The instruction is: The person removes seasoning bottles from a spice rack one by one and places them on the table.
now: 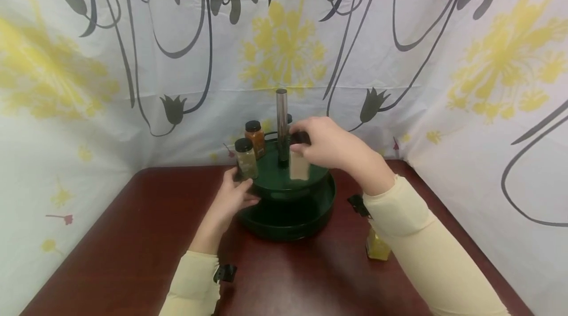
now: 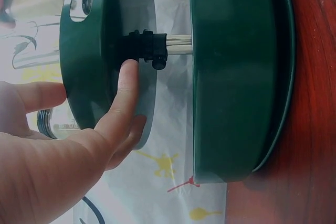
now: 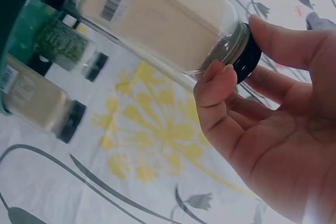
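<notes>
A two-tier dark green rack stands on the table, its upper tray (image 1: 270, 178) pierced by a metal pole (image 1: 282, 119). My right hand (image 1: 330, 144) holds a glass spice jar (image 3: 163, 19) of pale beige powder by its black lid (image 3: 249, 56), above the upper tray. Whether the jar's base touches the tray cannot be told. At the tray's left side, my left hand (image 1: 228, 198) grips the rim. Its thumb (image 2: 44, 97) lies against the rim's outside and the fingers (image 2: 125, 87) reach underneath. Close to that hand stands a jar of yellowish-green powder (image 1: 246, 160).
An orange spice jar (image 1: 255, 139) stands farther back on the upper tray. Beside it in the right wrist view are a green herb jar (image 3: 62, 43) and another beige jar (image 3: 37, 95). A yellow jar (image 1: 378, 247) is on the table (image 1: 155, 242) near my right forearm. Patterned cloth (image 1: 284, 54) hangs behind.
</notes>
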A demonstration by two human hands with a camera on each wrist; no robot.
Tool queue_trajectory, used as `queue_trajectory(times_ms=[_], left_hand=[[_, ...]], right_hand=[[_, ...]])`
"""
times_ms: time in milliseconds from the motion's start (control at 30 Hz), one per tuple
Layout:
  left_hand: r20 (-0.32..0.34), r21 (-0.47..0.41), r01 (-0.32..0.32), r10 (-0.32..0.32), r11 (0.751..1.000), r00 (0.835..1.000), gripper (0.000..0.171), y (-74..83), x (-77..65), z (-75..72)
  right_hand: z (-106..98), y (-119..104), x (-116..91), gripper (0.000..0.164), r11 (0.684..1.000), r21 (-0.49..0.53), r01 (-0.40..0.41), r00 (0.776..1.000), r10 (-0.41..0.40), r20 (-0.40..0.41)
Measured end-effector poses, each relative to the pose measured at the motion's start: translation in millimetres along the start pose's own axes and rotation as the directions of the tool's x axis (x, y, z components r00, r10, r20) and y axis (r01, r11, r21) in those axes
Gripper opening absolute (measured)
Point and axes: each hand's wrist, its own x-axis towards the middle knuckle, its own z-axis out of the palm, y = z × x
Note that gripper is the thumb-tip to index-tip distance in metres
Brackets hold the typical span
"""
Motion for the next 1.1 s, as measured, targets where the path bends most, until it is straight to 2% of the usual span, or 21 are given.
queue_trajectory(times_ms=[133,333,500,667,1100], left_hand=[[0.004,0.015,0.0,0.0,1.0,1.0,0.073,1.3,0.3,0.6],[0.01,0.025,-0.004,0.003,1.0,1.0,0.073,1.9,0.1,0.1],[0.007,0.024,0.002,-0.002,1.0,1.0,0.073,3.1,-0.7,0.2],[0.005,0.031,-0.005,0.005,1.0,1.0,0.073,4.2,-0.5,0.5],[0.004,0.034,-0.006,0.006,0.999,1.0,0.073,2.1,-0.5,-0.4]], right_hand=[[-6.1,-1.4,-13.2,0.039,1.0,-0.002,-0.011,1.0,0.011,0.023],[-2.2,-1.0,-35.9,0.036,1.0,-0.021,-0.015,0.999,0.016,0.048],[9.8,5.1,-56.6,0.032,1.0,-0.025,-0.006,0.999,0.008,0.052],[23.9,12.8,-74.0,0.028,0.999,-0.016,-0.035,0.997,0.036,0.067],[58.8,33.5,-98.2,0.027,0.995,-0.012,-0.096,0.987,0.096,0.128]])
